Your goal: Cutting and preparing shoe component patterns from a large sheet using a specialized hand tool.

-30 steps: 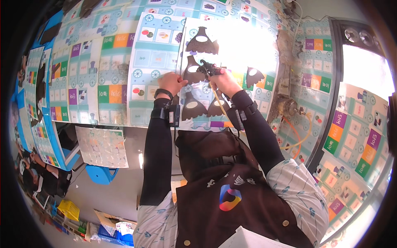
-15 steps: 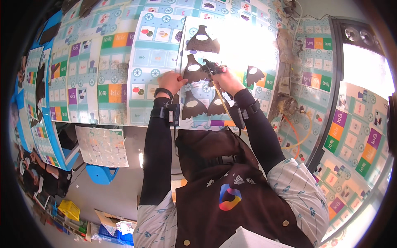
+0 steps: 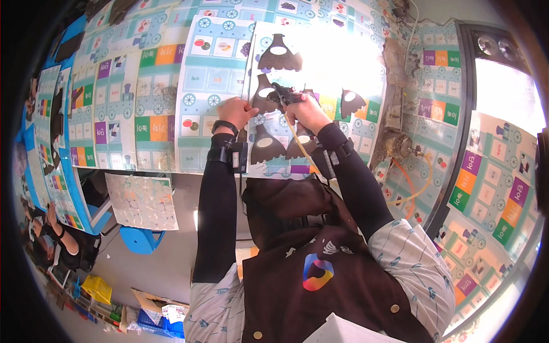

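My right hand (image 3: 311, 113) is closed around a black spray gun (image 3: 286, 95), with a thin yellowish hose running down from it. The gun's nozzle hangs over a dark brown scalloped piece (image 3: 262, 104) that has a pale oval in it. With its fingers drawn together, my left hand (image 3: 235, 112) pinches that piece's lower left edge. More such pieces lie around it on the white board: one above (image 3: 279, 60), two below, a left one (image 3: 266, 152) and a right one (image 3: 298, 150), and one off to the right (image 3: 352, 105). Glare washes out the board's upper right.
Printed sheets cover the table (image 3: 154, 103). Beyond its right edge stand a crusted metal fitting (image 3: 398, 146) and an orange hose (image 3: 408, 180). A blue stool (image 3: 140, 240) and a stained board (image 3: 142, 200) are at the left front. Another person (image 3: 66, 240) is at the far left.
My right hand has shifted left with the spray gun, bringing the nozzle over the piece by my left hand. My left hand stays put. The other person's arm at the far left has moved.
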Demonstrator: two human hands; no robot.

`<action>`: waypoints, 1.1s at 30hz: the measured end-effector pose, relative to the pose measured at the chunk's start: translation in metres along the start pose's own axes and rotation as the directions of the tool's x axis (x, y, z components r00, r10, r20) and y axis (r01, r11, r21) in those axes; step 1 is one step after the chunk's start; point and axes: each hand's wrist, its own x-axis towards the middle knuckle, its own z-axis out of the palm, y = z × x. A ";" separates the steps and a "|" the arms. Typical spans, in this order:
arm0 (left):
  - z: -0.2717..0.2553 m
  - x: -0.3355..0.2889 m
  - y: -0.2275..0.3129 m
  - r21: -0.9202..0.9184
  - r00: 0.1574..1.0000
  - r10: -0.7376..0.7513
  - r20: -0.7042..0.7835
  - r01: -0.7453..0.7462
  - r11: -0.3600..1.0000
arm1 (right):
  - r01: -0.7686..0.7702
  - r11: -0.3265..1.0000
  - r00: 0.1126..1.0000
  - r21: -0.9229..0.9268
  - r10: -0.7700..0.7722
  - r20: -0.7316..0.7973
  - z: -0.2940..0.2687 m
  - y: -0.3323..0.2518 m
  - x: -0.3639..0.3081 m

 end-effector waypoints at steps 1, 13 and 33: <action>0.000 0.001 0.000 -0.011 1.000 0.006 -0.004 -0.006 1.000 | 0.000 1.000 1.000 0.002 0.000 -0.001 0.001 -0.002 -0.001; -0.008 0.001 0.004 -0.020 0.995 -0.030 0.096 0.032 0.999 | 0.000 0.981 0.994 -0.193 -0.021 -0.107 -0.015 0.010 0.002; -0.010 -0.001 0.007 -0.020 0.996 -0.050 0.069 0.051 0.998 | 0.086 0.972 0.993 -0.219 -0.102 -0.064 -0.007 0.013 0.028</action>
